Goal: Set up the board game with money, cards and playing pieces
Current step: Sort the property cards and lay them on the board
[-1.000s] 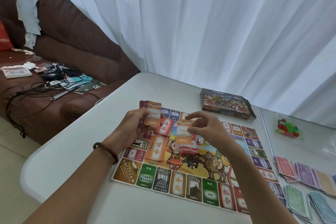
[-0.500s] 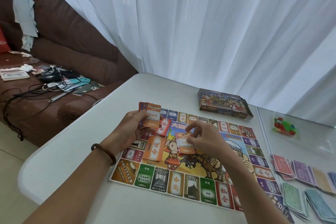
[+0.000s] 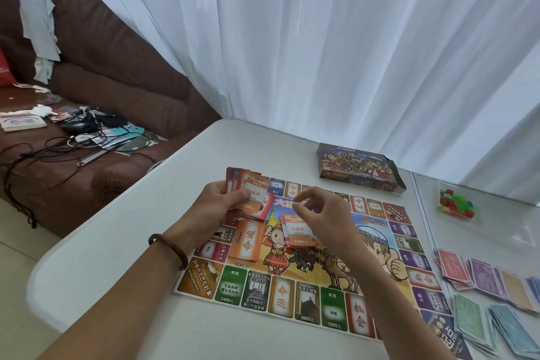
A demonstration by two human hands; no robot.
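Now, left hand [image 3: 222, 204]: grips a fanned stack of cards [image 3: 248, 193] above the far-left corner of the board [image 3: 321, 301].
Right hand [image 3: 318, 213]: fingers loosely curled, holding nothing, just over a small pile [image 3: 298, 235] at the board's centre.
Orange deck [image 3: 247, 242]: flat on the board, beside the left wrist.
Desk [image 3: 117, 272]: white, carries the board.
Money [image 3: 496, 286]: coloured piles right of the board.
Playing pieces [image 3: 454, 204]: far right, near the box [image 3: 359, 166].
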